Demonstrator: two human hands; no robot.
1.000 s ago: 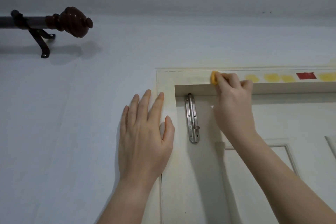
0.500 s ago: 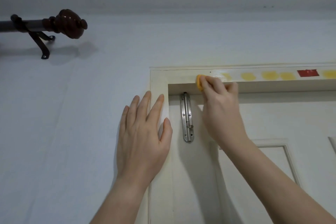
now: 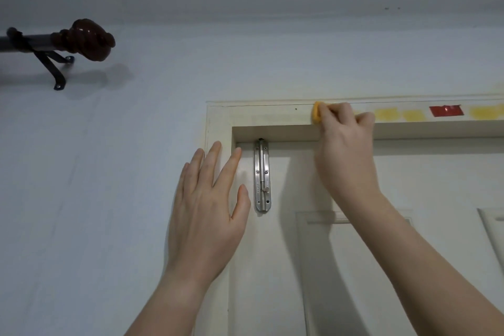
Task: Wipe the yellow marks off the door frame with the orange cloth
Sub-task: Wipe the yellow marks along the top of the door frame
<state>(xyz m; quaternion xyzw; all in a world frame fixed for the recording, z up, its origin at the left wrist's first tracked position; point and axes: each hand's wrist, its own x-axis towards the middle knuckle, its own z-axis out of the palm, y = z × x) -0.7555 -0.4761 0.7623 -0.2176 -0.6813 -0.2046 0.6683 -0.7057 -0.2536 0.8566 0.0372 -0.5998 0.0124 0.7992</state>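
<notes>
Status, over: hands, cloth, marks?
Right hand grips orange cloth on door frame top. Left hand flat on frame's side. Yellow marks right of cloth unwiped; red patch among them.

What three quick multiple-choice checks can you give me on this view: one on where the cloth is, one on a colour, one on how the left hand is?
1. Where does the right hand press the cloth?
A. on the top bar of the door frame
B. on the door bolt
C. on the curtain rod

2. What colour is the tape patch among the yellow marks?
A. blue
B. red
C. green

3. How is the left hand?
A. fingers straight, holding nothing
B. gripping the cloth
C. clenched in a fist

Answers:
1 A, the cloth sits on the top bar, left of the marks.
2 B, the patch is plainly red.
3 A, its fingers lie spread and straight by the frame's left post.
</notes>
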